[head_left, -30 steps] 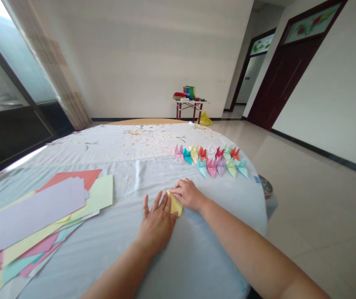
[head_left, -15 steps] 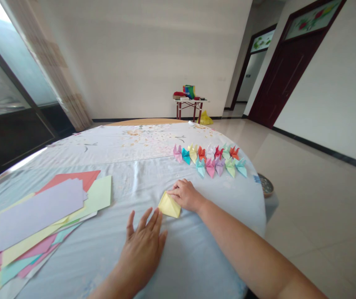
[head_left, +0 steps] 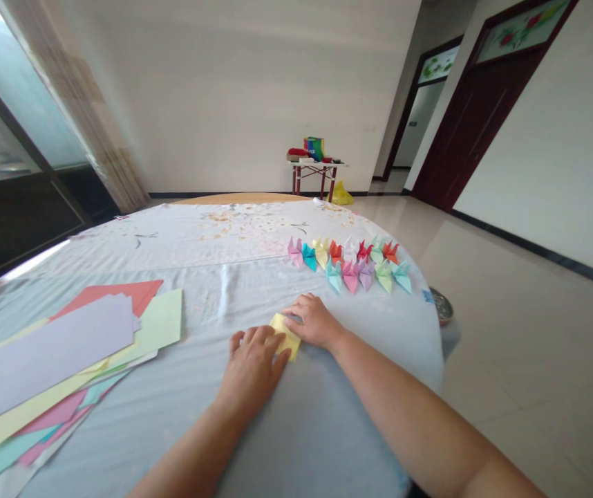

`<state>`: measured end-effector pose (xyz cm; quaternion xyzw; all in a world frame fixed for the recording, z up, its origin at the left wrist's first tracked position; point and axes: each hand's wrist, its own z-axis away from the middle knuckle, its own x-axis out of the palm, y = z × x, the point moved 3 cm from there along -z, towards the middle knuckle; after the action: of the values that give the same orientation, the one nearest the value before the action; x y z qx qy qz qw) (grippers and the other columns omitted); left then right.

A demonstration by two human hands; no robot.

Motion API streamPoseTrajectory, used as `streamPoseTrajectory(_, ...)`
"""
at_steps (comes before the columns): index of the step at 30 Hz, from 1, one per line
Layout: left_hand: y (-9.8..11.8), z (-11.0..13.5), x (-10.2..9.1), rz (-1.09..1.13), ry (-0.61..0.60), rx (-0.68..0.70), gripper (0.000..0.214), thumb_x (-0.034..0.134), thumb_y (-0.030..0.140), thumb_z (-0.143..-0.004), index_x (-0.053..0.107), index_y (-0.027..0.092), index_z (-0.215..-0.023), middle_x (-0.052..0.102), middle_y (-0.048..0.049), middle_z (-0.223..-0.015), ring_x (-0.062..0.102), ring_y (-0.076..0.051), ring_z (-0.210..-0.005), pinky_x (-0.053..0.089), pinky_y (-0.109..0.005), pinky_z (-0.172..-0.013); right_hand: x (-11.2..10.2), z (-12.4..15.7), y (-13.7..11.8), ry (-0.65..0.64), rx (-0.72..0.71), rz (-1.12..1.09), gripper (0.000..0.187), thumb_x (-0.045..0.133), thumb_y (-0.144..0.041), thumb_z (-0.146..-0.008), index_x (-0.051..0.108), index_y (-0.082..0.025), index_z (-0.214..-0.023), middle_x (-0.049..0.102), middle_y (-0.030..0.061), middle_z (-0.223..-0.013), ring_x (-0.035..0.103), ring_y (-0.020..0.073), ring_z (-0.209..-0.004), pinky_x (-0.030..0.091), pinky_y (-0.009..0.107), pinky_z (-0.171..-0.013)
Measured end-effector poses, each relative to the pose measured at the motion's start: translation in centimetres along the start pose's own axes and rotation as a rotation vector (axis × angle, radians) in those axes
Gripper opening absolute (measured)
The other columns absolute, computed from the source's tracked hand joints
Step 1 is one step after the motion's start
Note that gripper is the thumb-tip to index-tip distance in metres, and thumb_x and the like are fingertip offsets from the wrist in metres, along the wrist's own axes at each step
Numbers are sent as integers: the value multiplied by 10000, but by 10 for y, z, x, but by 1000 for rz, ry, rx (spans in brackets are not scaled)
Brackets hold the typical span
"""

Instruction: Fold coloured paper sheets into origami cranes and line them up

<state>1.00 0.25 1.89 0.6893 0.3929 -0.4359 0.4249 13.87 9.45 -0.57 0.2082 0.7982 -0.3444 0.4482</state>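
Note:
A small folded piece of yellow paper (head_left: 289, 340) lies on the blue-white tablecloth between my hands. My left hand (head_left: 256, 361) covers its left part, with the fingertips on top and the thumb at its lower edge. At the upper right side of the paper, my right hand (head_left: 317, 324) grips the edge with thumb and fingers. The fingertips partly hide the folds. Beyond my right hand stand two rows of folded paper cranes (head_left: 350, 277) in pink, blue, yellow, red, purple and green.
A loose pile of coloured paper sheets (head_left: 63, 353) covers the left of the round table (head_left: 213, 277), a lilac sheet on top. Past the table's right edge is a round tin (head_left: 441, 308). A small side table (head_left: 317, 166) with things on it stands by the far wall.
My left hand has moved right and up onto the yellow paper, its fingers now more bent. The paper looks narrower and more covered. My right hand has barely shifted.

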Motion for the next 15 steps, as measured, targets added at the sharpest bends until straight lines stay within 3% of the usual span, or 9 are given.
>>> streamPoseTrajectory(7, -15, 2, 4, 124, 7, 77, 585, 564, 436, -723, 408, 254, -1257, 521, -77, -1186, 448, -255, -1078, 329, -414, -889, -10, -1, 4, 18, 27, -133, 257, 488, -226, -819, 636, -208, -1029, 607, 58, -906, 493, 175, -919, 360, 319, -854)
streamPoseTrajectory(11, -20, -2, 1, 194, 21, 53, 352, 486, 359, -802, 523, 266, -1139, 570, -52, -1130, 491, -226, -1052, 369, -392, -868, -18, 1, 5, -21, -17, -293, 374, 484, -78, -739, 599, -179, -1081, 609, 51, -989, 507, 160, -933, 378, 300, -870)
streamPoseTrajectory(15, -25, -8, -1, 336, 90, -52, 274, 439, 367, -836, 601, 250, -1024, 610, -39, -1058, 547, -193, -986, 417, -352, -855, -21, 4, 4, -63, 20, -446, 406, 485, -85, -734, 562, -172, -1123, 579, 56, -1063, 530, 141, -927, 420, 256, -787)
